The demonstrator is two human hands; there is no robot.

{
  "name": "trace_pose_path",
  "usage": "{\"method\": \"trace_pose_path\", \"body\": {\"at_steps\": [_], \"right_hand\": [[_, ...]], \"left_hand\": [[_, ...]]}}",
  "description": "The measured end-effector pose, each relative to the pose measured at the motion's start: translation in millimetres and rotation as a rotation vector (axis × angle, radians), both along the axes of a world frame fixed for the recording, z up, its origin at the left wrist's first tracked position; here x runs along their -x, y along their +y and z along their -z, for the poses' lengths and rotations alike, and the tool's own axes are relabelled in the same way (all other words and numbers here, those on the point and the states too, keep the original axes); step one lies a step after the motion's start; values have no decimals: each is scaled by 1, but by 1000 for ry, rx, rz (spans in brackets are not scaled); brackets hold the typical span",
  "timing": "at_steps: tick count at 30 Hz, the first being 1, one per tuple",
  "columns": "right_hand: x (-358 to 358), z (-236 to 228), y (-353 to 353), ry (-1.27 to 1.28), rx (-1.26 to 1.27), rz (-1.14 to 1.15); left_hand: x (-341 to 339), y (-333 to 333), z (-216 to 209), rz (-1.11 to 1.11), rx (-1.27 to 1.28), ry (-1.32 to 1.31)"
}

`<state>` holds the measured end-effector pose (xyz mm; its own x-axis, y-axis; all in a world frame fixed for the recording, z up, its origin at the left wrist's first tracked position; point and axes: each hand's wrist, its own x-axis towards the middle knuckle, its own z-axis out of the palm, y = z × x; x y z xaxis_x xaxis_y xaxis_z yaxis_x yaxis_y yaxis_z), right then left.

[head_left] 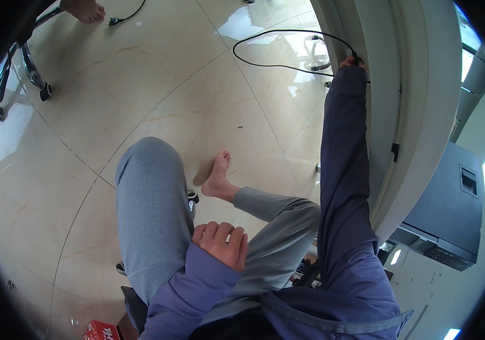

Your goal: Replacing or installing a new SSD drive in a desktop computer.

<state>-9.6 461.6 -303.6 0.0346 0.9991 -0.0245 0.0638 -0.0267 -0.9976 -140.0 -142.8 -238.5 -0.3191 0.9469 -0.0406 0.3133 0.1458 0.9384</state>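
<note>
My left hand (220,242) rests on my lap between the grey trouser legs, its fingers curled in and a light band on one finger. Nothing shows in it, though the palm is turned away. My right arm stretches far forward along the pale desk side panel (387,107). At its end my right hand (352,61) is closed around a black cable (279,31), near one end of it. The cable runs out from the hand in a wide loop over the tiled floor and comes back toward the panel. The sleeve hides part of that hand.
A black computer case (438,209) stands to the right, beyond the panel. At the far left is a chair base with casters (32,71). Another person's bare foot (86,10) and a black power plug (115,21) are near the top. A red box (102,330) sits lower left.
</note>
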Motion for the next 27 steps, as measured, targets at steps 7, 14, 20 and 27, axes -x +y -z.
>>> {"method": "trace_pose_path", "body": {"at_steps": [7,14,20,27], "right_hand": [[-115,245,-378,-824,608,-120],[23,-23,11,82,-58,39],[-5,-50,84,446,126,-150],[95,-10,-32,170,175,58]], "left_hand": [[-9,20,-9,1,-117,-44],[5,4,-11,-18,-29,-3],[2,12,-7,-13,-48,-28],[13,2,-6,-49,13,-11]]}}
